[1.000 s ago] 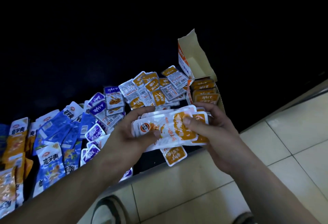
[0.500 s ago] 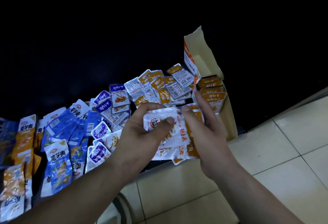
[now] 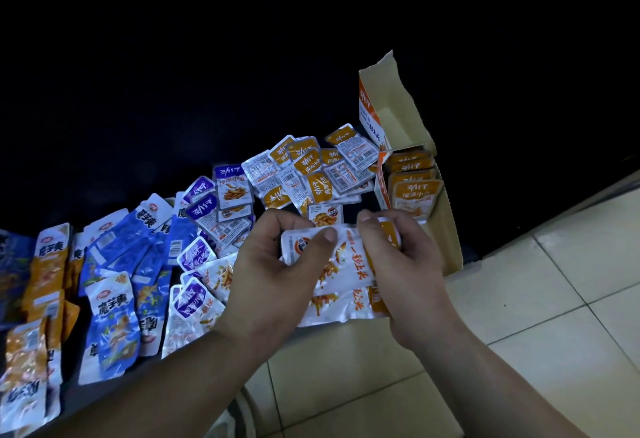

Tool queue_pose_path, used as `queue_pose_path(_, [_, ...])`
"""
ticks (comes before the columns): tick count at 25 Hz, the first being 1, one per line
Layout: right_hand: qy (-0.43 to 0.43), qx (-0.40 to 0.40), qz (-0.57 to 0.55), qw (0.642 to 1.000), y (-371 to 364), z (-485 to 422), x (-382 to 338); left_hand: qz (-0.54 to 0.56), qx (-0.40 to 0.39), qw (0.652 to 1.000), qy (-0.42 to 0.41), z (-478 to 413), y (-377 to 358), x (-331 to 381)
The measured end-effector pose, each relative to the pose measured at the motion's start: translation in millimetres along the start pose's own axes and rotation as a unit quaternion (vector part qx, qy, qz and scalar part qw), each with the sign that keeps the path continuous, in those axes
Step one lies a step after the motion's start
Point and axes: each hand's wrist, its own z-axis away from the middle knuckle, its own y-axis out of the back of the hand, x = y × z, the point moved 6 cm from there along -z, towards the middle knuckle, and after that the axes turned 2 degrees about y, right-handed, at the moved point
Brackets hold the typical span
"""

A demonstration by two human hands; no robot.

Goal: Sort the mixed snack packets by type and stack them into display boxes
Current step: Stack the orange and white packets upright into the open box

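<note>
Fingers (image 3: 325, 235) of our left hand (image 3: 266, 264) and right hand (image 3: 412, 264) pinch an orange packet stack (image 3: 346, 264).
We judge we are squaring it; next it slots into the display box (image 3: 450, 226) just beyond our fingers.

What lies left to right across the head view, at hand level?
Orange packets → blue packets → purple packets → left hand → held packet stack → right hand → tiled floor. The display box overlaps the right hand, so I leave it out.
</note>
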Motion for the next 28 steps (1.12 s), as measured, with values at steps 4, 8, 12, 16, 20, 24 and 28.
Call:
queue_pose_path(4, [0.043, -0.026, 0.082, 0.995, 9.6, -9.2, -9.5, -0.034, -0.076, 0.994, 0.069, -7.0, -4.4, -6.0])
queue_pose_path(8, [0.091, -0.155, 0.226, 0.957, 14.6, -14.4, -19.8, -0.055, -0.288, 0.944, 0.153, -5.1, -19.4, -13.5])
queue_pose_path(12, [0.113, -0.046, 0.192, 0.974, 21.1, -15.3, -21.8, -0.085, -0.281, 0.954, 0.063, 5.2, -32.4, -8.0])
queue_pose_path(16, [-0.004, 0.082, -0.03, 0.996, 32.4, -7.8, 3.9, -0.004, -0.185, 0.981, 0.057, -5.5, -25.0, -9.1])
queue_pose_path(20, [-0.117, -0.008, -0.13, 0.985, 1.7, 13.4, 21.4, -0.005, -0.156, 0.988, 0.013, 0.2, -31.2, -4.0])
queue_pose_path(24, [-0.085, -0.017, -0.094, 0.992, 4.0, 10.5, 15.6, -0.02, -0.209, 0.978, -0.001, 6.4, -49.6, -3.7])
queue_pose_path(28, [-0.078, -0.031, -0.065, 0.994, 11.7, 12.0, 8.1, -0.041, -0.253, 0.967, -0.012, 14.0, -64.6, -9.4])
